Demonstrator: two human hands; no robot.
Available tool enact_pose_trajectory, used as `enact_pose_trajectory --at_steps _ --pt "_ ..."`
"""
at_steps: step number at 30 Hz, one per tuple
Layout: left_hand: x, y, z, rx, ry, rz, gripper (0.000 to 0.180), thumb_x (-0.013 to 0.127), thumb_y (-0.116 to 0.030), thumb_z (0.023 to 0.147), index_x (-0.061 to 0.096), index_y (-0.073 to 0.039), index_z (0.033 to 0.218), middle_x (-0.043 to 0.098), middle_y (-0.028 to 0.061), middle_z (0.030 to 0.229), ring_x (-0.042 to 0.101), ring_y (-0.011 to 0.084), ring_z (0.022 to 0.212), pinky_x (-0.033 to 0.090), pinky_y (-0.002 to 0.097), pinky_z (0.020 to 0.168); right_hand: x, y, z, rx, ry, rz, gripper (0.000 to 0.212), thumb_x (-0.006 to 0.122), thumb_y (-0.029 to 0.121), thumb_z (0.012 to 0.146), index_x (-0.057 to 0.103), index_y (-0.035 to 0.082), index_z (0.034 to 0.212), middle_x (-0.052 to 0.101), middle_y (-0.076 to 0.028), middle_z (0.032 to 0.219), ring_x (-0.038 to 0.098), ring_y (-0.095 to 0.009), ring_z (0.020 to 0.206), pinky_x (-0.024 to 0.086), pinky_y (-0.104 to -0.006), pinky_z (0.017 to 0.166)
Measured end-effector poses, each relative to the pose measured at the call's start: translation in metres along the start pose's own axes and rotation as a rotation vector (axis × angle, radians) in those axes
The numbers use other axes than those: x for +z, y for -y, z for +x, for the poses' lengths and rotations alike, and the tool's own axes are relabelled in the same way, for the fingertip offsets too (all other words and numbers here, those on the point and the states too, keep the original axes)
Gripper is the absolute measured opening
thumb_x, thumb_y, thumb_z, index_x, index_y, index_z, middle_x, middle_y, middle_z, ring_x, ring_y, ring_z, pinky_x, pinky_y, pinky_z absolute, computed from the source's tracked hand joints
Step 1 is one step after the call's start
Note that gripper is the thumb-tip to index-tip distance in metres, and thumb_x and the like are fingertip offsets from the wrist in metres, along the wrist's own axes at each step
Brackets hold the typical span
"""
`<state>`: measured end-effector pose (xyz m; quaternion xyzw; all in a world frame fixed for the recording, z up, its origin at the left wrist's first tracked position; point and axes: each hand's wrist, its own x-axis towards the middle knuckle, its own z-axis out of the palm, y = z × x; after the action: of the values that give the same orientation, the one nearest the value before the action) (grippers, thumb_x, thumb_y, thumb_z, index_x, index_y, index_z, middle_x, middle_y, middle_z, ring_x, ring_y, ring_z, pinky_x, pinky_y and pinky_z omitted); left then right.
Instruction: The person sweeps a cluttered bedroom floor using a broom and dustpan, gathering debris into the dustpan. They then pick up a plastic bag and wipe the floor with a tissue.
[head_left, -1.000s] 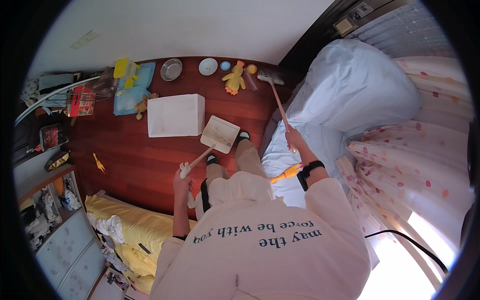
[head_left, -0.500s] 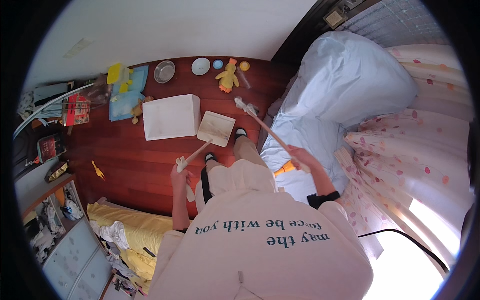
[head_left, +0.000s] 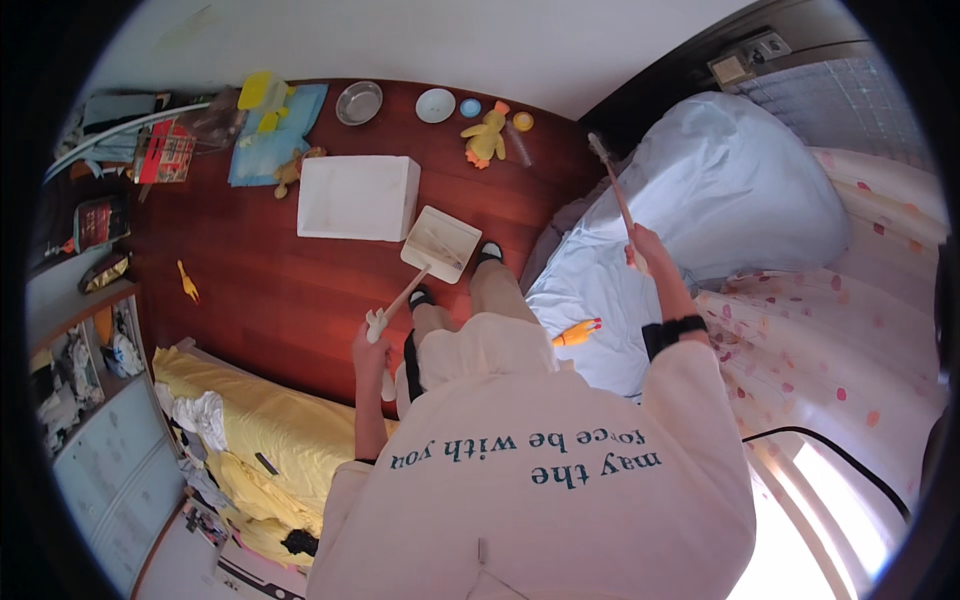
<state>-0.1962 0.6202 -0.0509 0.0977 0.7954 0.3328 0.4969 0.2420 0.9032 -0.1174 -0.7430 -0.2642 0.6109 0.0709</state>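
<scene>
A pale tray-shaped scoop with a long pinkish handle rests on the red-brown floor in front of my feet. Around the upper end of that handle, my left hand is closed. My right hand grips a long-handled tool out to the right. This tool's pale, narrow head is raised toward the far right, by the dark wall edge and the blue cover; its exact kind is unclear. Below my right hand, an orange rubber chicken toy lies on the light blue cover.
A white box stands left of the scoop. Along the wall are a metal bowl, a white bowl and a yellow plush duck. Another rubber chicken lies at left. A yellow-covered bed is near left.
My right hand has moved right and farther away, lifting the tool's head from beside the plush duck toward the blue cover. The scoop stays in front of my feet, with my left hand on its handle.
</scene>
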Motion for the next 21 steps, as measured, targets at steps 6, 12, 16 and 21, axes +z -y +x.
enact_pose_trajectory --at_steps 6,12,16,21 --pt "-0.022 0.032 -0.02 -0.015 -0.033 -0.046 0.043 0.046 0.0 0.07 0.051 -0.001 0.112 0.054 0.0036 0.059 0.045 0.0085 0.04 0.037 0.0216 0.038 0.052 -0.034 0.028 0.06 0.073 -0.049 0.022 0.035 0.016 0.088 0.045 0.0 0.099 0.049 -0.013 0.067 0.051 -0.024 0.05 0.042 -0.039 0.039" --pt "-0.066 0.092 -0.04 -0.02 -0.06 -0.121 0.044 0.044 0.0 0.069 0.051 -0.001 0.113 0.054 0.0033 0.059 0.045 0.0086 0.04 0.036 0.0218 0.038 0.134 -0.111 -0.013 0.041 0.084 -0.207 0.033 0.031 0.005 0.083 0.039 -0.004 0.114 0.052 -0.016 0.07 0.054 -0.027 0.052 0.045 -0.0436 0.041" --pt "-0.111 0.146 -0.063 0.006 -0.065 -0.129 0.049 0.044 0.0 0.068 0.05 -0.001 0.116 0.054 0.0037 0.059 0.044 0.0086 0.04 0.035 0.0216 0.037 0.177 -0.155 -0.041 -0.066 0.106 -0.398 0.03 0.033 0.006 0.083 0.043 -0.007 0.108 0.054 -0.018 0.071 0.056 -0.028 0.052 0.044 -0.0431 0.041" --pt "-0.169 0.208 -0.094 0.006 -0.067 -0.148 0.053 0.046 0.0 0.065 0.049 -0.001 0.118 0.054 0.0047 0.058 0.044 0.0088 0.04 0.034 0.0212 0.037 0.228 -0.175 -0.1 0.011 0.195 -0.294 0.023 0.033 0.006 0.083 0.042 -0.003 0.101 0.052 -0.015 0.068 0.055 -0.026 0.052 0.043 -0.0405 0.04"
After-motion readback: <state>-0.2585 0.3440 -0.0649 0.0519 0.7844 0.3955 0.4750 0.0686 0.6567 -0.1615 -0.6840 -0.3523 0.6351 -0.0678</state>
